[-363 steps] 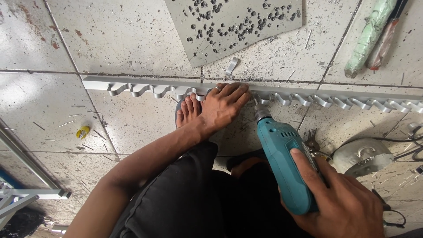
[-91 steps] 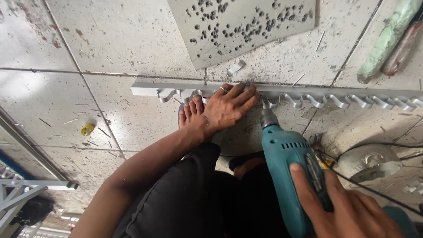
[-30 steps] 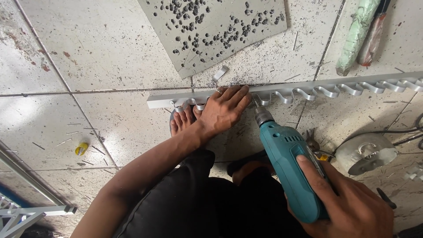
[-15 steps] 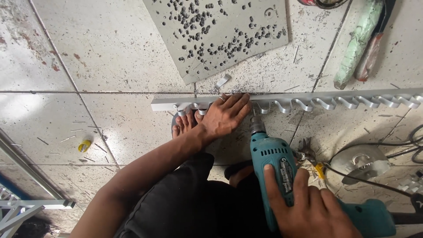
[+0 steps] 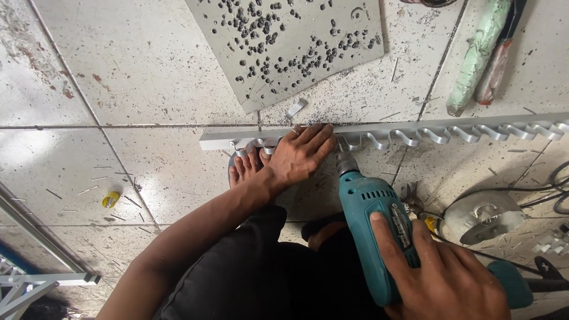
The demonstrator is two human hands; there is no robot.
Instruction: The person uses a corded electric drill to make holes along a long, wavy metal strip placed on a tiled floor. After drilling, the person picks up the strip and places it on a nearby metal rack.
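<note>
A long silver aluminium strip (image 5: 450, 131) with a wavy scalloped edge lies across the tiled floor. My left hand (image 5: 299, 155) presses flat on the strip near its left end, fingers spread, beside my bare toes (image 5: 244, 166). My right hand (image 5: 441, 272) grips a teal electric drill (image 5: 373, 222), whose chuck and bit point down at the strip just right of my left hand. My black-clothed knee fills the bottom middle of the view.
A grey board (image 5: 284, 44) pocked with drill holes lies beyond the strip. A green roll (image 5: 477, 56) is at top right. An angle grinder disc (image 5: 483, 216) and cables sit at the right. Yellow tape (image 5: 110, 200) and metal framing (image 5: 35, 278) are at the left.
The strip has shifted leftward under my left hand over the past seconds. The drill has come in close, its bit now at the strip beside my left hand.
</note>
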